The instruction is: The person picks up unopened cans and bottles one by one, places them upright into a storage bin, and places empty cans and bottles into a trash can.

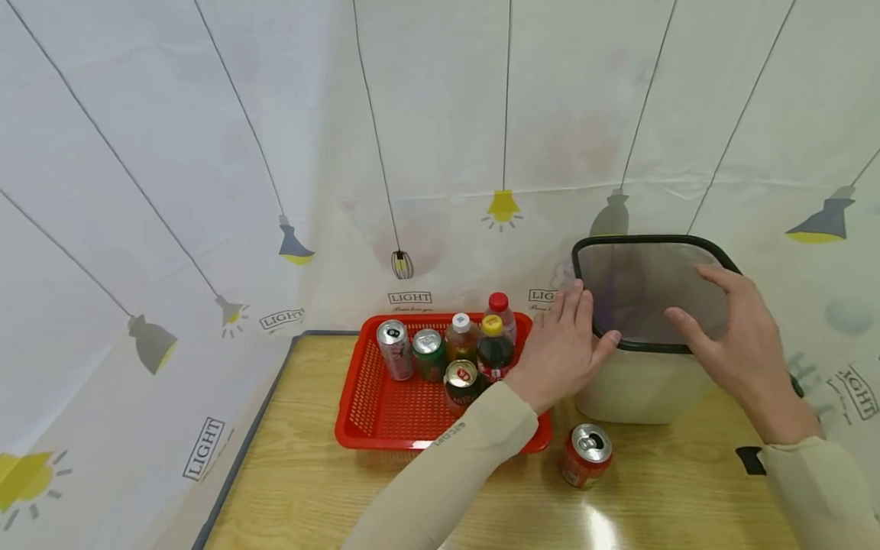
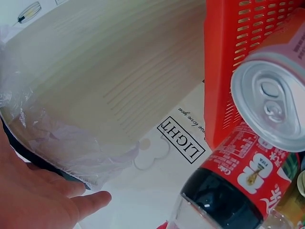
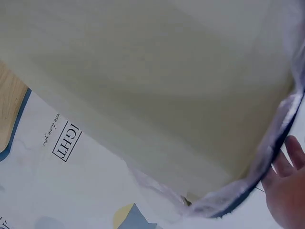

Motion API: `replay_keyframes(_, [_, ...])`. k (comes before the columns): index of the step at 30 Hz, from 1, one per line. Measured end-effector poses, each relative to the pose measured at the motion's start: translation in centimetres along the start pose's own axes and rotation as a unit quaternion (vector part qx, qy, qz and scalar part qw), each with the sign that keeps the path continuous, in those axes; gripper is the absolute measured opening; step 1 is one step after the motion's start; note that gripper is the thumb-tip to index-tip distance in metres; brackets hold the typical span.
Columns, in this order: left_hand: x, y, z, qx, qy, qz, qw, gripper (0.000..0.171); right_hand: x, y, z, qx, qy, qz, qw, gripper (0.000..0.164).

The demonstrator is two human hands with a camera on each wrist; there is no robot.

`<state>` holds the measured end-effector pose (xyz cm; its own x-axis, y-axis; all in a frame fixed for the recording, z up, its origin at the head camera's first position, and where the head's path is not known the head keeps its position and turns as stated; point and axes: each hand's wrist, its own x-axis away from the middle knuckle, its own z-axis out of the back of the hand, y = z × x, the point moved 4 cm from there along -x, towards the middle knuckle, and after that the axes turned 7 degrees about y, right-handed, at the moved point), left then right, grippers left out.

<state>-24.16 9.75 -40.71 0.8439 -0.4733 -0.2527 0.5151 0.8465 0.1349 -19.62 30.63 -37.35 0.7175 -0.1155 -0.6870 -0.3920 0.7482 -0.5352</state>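
Observation:
A cream bin (image 1: 639, 389) with a black rim (image 1: 646, 240) stands upright on the table at the right in the head view. Thin plastic film (image 2: 81, 148) hangs over its edge, and more film (image 3: 226, 198) shows along the rim in the right wrist view. My left hand (image 1: 560, 347) lies at the bin's left rim, fingers straight, thumb apart and over the front left corner. On the opposite side my right hand (image 1: 745, 344) is at the right rim, thumb and index finger spread over the opening. Neither hand grips anything.
Left of the bin sits a red plastic basket (image 1: 349, 397) holding several cans and bottles, including a cola bottle (image 2: 248, 176) and a pink can (image 1: 395, 351). A red can (image 1: 587, 456) stands on the wooden table (image 1: 296, 473) before the bin. Patterned cloth (image 1: 440, 114) hangs behind.

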Motion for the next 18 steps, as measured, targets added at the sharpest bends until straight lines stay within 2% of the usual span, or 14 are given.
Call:
replay_keyframes(4, [0.0,0.0,0.1,0.007,-0.002,-0.002,1.0,0.078,2.3,-1.2,1.2,-0.03,0.073,0.063,0.995,0.084])
replay_keyframes(7, [0.0,0.0,0.3,0.008,0.0,-0.005,1.0,0.078,4.0,-2.8,1.9,-0.058,0.131,0.108,0.984,0.089])
replay_keyframes(10, [0.0,-0.1,0.3,0.008,0.001,-0.006,0.9999,0.078,6.1,-4.1,2.0,-0.075,0.152,0.136,0.976,0.085])
replay_keyframes(12, [0.0,-0.1,0.3,0.009,0.0,-0.005,0.9999,0.078,7.5,-4.3,1.6,-0.093,0.138,0.143,0.976,0.08])
replay_keyframes(18, [0.0,0.0,0.2,0.016,-0.006,-0.001,0.9999,0.078,12.1,-2.5,-0.8,-0.13,0.024,0.126,0.983,0.065])
